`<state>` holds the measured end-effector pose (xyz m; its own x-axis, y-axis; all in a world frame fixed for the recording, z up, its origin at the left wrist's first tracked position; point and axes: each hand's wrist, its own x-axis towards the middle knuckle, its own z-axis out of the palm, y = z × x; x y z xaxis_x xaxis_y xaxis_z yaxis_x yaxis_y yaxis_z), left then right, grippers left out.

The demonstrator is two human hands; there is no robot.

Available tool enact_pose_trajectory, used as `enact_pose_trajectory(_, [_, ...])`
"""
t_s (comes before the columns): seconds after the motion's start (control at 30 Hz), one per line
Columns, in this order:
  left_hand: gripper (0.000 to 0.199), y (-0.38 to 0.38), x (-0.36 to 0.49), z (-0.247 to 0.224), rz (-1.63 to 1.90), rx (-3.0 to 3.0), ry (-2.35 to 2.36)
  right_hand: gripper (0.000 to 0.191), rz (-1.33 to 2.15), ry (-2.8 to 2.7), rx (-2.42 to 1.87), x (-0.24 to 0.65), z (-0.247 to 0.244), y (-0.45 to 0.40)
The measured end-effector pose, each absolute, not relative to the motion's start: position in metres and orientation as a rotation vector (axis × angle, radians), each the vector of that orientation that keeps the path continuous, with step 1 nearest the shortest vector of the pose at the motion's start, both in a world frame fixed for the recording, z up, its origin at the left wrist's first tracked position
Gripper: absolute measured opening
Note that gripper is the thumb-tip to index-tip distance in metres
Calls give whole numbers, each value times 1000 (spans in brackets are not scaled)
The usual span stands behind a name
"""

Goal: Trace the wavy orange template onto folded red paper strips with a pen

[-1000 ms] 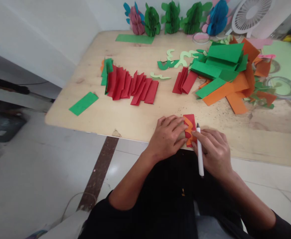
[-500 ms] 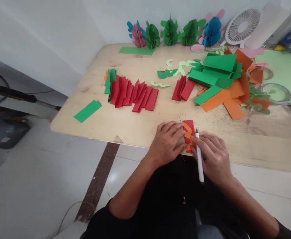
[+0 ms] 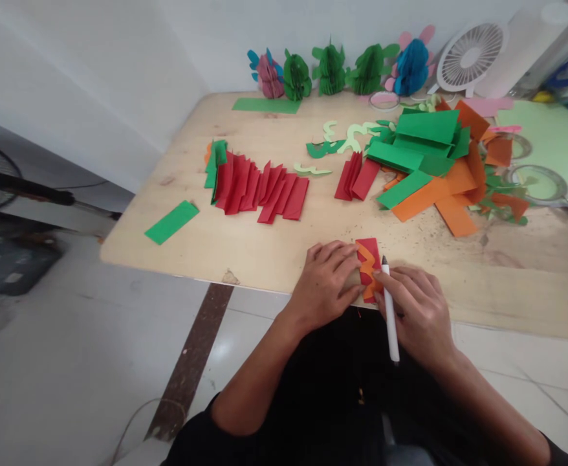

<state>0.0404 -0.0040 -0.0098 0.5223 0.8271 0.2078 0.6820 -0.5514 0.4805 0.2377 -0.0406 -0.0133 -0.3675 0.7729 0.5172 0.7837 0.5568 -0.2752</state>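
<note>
Near the table's front edge lies a red paper strip [image 3: 374, 248] with a wavy orange paper cutout [image 3: 367, 259] on top. My left hand [image 3: 325, 281] rests at its left side, fingers bent, fingertips touching the papers. My right hand [image 3: 417, 310] is closed round a white marker [image 3: 390, 323], whose dark tip points away from me; its fingertips touch the right edge of the papers. Folded red strips [image 3: 264, 188] stand in a row further left, and a smaller red folded bundle [image 3: 356, 176] lies beyond my hands.
On the wooden table [image 3: 264, 259], green folded papers [image 3: 427, 139] and orange strips [image 3: 458, 217] form a pile at the right. Scissors [image 3: 563, 194] lie beyond. A white fan [image 3: 471, 57] and paper figures [image 3: 331, 70] line the wall. One green strip [image 3: 171, 222] lies left.
The whole view has shifted slightly, with the table appearing a little lower. Both hands keep nearly the same pose on the papers, and the marker remains in my right hand.
</note>
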Motion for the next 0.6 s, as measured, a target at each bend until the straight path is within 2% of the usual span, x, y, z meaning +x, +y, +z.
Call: enact_pose_trajectory(0.6, [27, -4, 40, -9, 593, 2523, 1226, 27, 4, -2181, -1239, 238, -14, -41])
